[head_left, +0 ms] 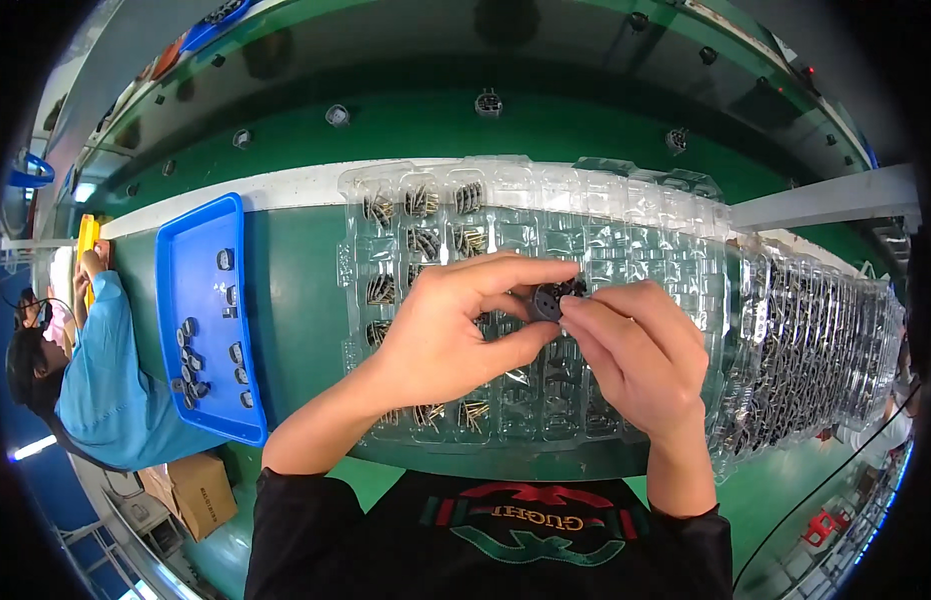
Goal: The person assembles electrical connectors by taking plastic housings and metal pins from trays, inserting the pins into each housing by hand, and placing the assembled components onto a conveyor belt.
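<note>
Above a clear plastic compartment tray (pixel 654 245), my left hand (pixel 456 315) grips a small round dark plastic part (pixel 547 303) between thumb and fingers. The fingertips of my right hand (pixel 641 350) are closed at the part's right edge, pinching there; whether a separate small piece sits between them is too small to make out. Bundles of metal-pinned pieces (pixel 422 201) fill several pockets in the tray's left columns. My hands and forearms cover the middle and lower pockets in part.
To the left lies a blue tray (pixel 248 330) with several round dark parts (pixel 191 360). Stacked clear trays full of pinned pieces (pixel 806 350) stand at the right. Beyond, a green conveyor belt (pixel 416 125) carries spaced parts. A co-worker in a blue top (pixel 126 370) sits at far left.
</note>
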Action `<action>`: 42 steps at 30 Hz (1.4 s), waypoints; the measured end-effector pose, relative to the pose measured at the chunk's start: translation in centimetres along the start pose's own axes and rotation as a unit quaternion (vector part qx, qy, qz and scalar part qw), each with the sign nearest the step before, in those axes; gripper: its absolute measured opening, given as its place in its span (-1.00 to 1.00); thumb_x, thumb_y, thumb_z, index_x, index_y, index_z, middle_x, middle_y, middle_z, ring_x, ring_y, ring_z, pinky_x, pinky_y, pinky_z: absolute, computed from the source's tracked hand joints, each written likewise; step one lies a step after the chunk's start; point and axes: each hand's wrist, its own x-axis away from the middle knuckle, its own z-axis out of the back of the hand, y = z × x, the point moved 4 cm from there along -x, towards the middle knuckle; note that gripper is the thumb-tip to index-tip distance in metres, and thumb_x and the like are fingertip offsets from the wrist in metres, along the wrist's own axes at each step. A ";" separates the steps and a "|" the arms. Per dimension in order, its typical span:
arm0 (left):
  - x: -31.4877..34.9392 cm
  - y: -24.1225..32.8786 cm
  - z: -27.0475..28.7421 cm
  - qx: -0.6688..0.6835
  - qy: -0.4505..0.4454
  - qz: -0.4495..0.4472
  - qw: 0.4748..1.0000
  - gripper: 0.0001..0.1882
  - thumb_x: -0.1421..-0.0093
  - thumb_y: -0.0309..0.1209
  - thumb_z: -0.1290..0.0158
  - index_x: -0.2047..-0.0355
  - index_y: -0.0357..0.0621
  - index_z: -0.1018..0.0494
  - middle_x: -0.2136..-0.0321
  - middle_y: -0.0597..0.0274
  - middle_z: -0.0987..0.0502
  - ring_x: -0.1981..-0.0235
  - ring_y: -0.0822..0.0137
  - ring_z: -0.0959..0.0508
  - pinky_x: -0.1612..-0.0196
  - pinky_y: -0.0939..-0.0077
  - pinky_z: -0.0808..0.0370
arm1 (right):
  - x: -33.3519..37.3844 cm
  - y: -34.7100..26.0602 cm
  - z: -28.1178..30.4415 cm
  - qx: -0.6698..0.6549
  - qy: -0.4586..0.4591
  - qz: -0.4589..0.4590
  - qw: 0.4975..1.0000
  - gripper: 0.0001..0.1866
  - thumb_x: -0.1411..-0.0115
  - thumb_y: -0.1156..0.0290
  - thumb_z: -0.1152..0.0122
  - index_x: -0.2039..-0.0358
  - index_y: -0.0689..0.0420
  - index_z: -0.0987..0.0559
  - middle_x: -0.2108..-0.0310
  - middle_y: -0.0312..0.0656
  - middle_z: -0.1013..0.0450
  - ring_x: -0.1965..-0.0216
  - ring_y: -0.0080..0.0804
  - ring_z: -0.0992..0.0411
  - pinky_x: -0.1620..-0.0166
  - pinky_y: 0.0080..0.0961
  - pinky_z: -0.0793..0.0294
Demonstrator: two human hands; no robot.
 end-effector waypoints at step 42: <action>-3.3 0.7 3.7 0.015 0.065 0.009 0.998 -0.69 -0.12 -0.70 -0.13 0.10 -0.31 -0.44 0.19 0.12 -0.62 0.13 0.41 -0.61 0.08 0.54 -0.55 | -0.4 -0.2 -2.3 -0.094 -0.022 -0.215 0.972 -0.67 -0.07 0.70 -0.22 0.11 0.22 -0.59 0.34 -0.15 -0.49 0.49 -0.31 -0.48 0.46 -0.47 -0.48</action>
